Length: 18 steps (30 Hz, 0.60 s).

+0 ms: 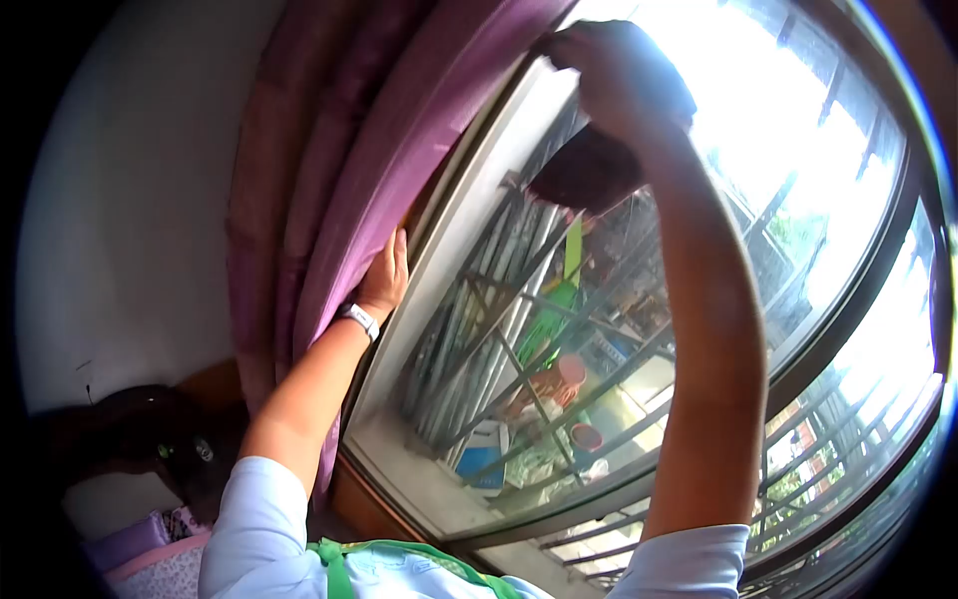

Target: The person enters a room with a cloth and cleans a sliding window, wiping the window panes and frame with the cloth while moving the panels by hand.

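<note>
My right hand [619, 75] is raised high against the upper window glass [609, 309]. It is closed on a dark maroon cloth [589, 172], whose lower part hangs below the palm. Backlight darkens this hand, so its fingers are hard to make out. Lower and to the left, my left hand [384, 277] rests on the edge of the window frame [424, 225], fingers stretched upward, with a white band on the wrist. The purple curtain [389, 150] is bunched beside that hand and partly covers it.
Beyond the glass are metal bars [514, 349], leaning poles [464, 349], a pink pot [571, 369] and a blue-and-white box [483, 457]. A dark frame post [848, 319] crosses at right. Folded bedding [150, 559] lies at lower left.
</note>
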Motion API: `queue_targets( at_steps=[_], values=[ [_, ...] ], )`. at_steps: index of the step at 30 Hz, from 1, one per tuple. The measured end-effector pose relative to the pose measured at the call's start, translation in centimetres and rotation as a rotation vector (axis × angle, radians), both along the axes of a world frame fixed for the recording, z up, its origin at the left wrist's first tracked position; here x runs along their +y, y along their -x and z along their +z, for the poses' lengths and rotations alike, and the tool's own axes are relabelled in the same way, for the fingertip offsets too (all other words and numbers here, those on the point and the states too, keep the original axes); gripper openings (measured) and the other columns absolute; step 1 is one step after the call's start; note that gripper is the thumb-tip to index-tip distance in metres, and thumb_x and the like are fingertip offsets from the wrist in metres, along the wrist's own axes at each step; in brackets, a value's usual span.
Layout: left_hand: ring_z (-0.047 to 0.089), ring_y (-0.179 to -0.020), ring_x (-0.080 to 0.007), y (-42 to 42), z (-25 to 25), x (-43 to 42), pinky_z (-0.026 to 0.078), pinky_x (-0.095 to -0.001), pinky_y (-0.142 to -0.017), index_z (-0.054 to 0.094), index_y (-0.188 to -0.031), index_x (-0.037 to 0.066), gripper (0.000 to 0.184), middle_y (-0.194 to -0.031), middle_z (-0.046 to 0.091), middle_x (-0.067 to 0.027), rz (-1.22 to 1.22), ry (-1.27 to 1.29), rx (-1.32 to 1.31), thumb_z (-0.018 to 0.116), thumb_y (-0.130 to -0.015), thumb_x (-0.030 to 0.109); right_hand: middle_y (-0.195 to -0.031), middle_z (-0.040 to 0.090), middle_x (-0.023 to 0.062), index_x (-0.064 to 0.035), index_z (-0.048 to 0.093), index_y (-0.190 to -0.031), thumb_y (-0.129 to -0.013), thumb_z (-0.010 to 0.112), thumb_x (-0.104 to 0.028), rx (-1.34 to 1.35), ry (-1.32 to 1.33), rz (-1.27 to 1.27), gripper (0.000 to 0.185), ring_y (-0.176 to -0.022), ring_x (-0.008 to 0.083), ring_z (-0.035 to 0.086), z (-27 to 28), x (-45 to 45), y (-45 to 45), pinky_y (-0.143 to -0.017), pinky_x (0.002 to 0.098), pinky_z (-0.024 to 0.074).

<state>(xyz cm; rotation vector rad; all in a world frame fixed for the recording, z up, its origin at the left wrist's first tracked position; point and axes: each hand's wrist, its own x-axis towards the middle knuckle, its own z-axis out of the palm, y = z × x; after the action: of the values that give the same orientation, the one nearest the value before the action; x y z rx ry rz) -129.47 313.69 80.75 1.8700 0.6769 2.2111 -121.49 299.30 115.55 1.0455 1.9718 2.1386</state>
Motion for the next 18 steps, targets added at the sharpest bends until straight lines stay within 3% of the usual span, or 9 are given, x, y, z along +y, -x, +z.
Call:
queue_targets(
  at_steps=[3, 4, 6, 9, 11, 14, 15, 16, 18],
  values=[
    [0.047, -0.118, -0.0406, 0.0, -0.3, 0.5, 0.036, -0.0429, -0.101, 0.048, -0.124, -0.005, 0.037, -0.123, 0.052, -0.0286, 0.152, -0.021, 0.043, 0.042, -0.098, 0.020, -0.103, 0.067, 0.0006, -0.0122, 0.066, -0.105, -0.075, 0.049, 0.001, 0.202, 0.025, 0.185, 0.037, -0.093, 0.0207, 0.063, 6.7, -0.9, -0.1, -0.084, 0.0315, 0.0496],
    [0.048, -0.117, -0.0406, 0.0, -0.5, 0.5, 0.036, -0.0430, -0.101, 0.048, -0.124, -0.005, 0.037, -0.122, 0.052, -0.0284, 0.163, -0.021, 0.048, 0.042, -0.097, 0.020, -0.100, 0.068, 0.0027, -0.0105, 0.066, -0.105, -0.076, 0.050, 0.001, 0.052, -0.006, 0.193, 0.035, -0.088, 0.0235, 0.064, 7.9, -2.3, 0.1, -0.082, 0.0333, 0.0506],
    [0.049, -0.117, -0.0405, -0.1, -0.7, 0.6, 0.037, -0.0431, -0.100, 0.049, -0.123, -0.004, 0.036, -0.121, 0.053, -0.0280, 0.159, -0.017, 0.046, 0.043, -0.097, 0.020, -0.103, 0.067, 0.0060, -0.0100, 0.066, -0.104, -0.077, 0.048, 0.003, 0.235, 0.274, 0.469, 0.035, -0.089, 0.0238, 0.064, 10.4, -2.1, -0.8, -0.081, 0.0338, 0.0510],
    [0.051, -0.113, -0.0402, -0.1, -0.6, 0.6, 0.039, -0.0431, -0.098, 0.052, -0.122, -0.004, 0.035, -0.118, 0.055, -0.0272, 0.157, -0.029, 0.042, 0.044, -0.096, 0.019, -0.108, 0.060, 0.0111, -0.0119, 0.059, -0.112, -0.087, 0.043, -0.013, 0.568, -0.392, -0.144, 0.029, -0.105, 0.0281, 0.053, 8.6, -4.7, 5.0, -0.095, 0.0409, 0.0386],
    [0.052, -0.112, -0.0403, 0.0, -0.6, 0.5, 0.039, -0.0432, -0.097, 0.052, -0.122, -0.003, 0.035, -0.118, 0.055, -0.0270, 0.154, -0.037, 0.032, 0.045, -0.096, 0.019, -0.102, 0.063, 0.0075, -0.0162, 0.062, -0.106, -0.085, 0.047, -0.013, 0.663, -0.431, 0.046, 0.026, -0.098, 0.0268, 0.057, 8.4, -2.8, 4.5, -0.089, 0.0404, 0.0431],
    [0.051, -0.113, -0.0403, 0.0, -0.8, 0.6, 0.038, -0.0440, -0.098, 0.052, -0.122, -0.004, 0.035, -0.119, 0.055, -0.0273, 0.172, -0.039, 0.049, 0.047, -0.095, 0.018, -0.087, 0.065, 0.0084, -0.0157, 0.064, -0.089, -0.076, 0.054, -0.008, 0.243, -0.792, 0.102, 0.019, -0.084, 0.0279, 0.062, 9.2, 2.3, 3.4, -0.076, 0.0386, 0.0509],
    [0.051, -0.113, -0.0402, -0.1, -0.8, 0.7, 0.038, -0.0439, -0.099, 0.052, -0.122, -0.004, 0.035, -0.119, 0.054, -0.0273, 0.160, -0.044, 0.047, 0.047, -0.095, 0.017, -0.103, 0.066, 0.0092, -0.0091, 0.063, -0.110, -0.079, 0.053, -0.016, 0.455, -0.506, -0.165, 0.033, -0.097, 0.0240, 0.064, 9.8, 2.3, 4.6, -0.083, 0.0343, 0.0507],
    [0.050, -0.115, -0.0403, 0.2, -0.6, 0.6, 0.037, -0.0434, -0.100, 0.051, -0.124, -0.004, 0.036, -0.121, 0.054, -0.0275, 0.182, -0.057, 0.071, 0.047, -0.095, 0.017, -0.103, 0.066, 0.0079, -0.0102, 0.062, -0.110, -0.079, 0.055, -0.026, 0.609, -0.450, -0.233, 0.036, -0.103, 0.0243, 0.062, 9.6, 3.0, 5.4, -0.084, 0.0359, 0.0509],
    [0.045, -0.121, -0.0386, 0.5, -0.6, 0.4, 0.034, -0.0418, -0.103, 0.046, -0.128, -0.005, 0.038, -0.127, 0.049, -0.0273, 0.133, -0.017, 0.108, 0.044, -0.095, 0.015, -0.105, 0.066, 0.0072, -0.0116, 0.062, -0.107, -0.080, 0.054, -0.023, 0.657, -0.704, -0.382, 0.030, -0.102, 0.0247, 0.063, 7.2, 4.2, 7.4, -0.083, 0.0377, 0.0521]
  ],
)
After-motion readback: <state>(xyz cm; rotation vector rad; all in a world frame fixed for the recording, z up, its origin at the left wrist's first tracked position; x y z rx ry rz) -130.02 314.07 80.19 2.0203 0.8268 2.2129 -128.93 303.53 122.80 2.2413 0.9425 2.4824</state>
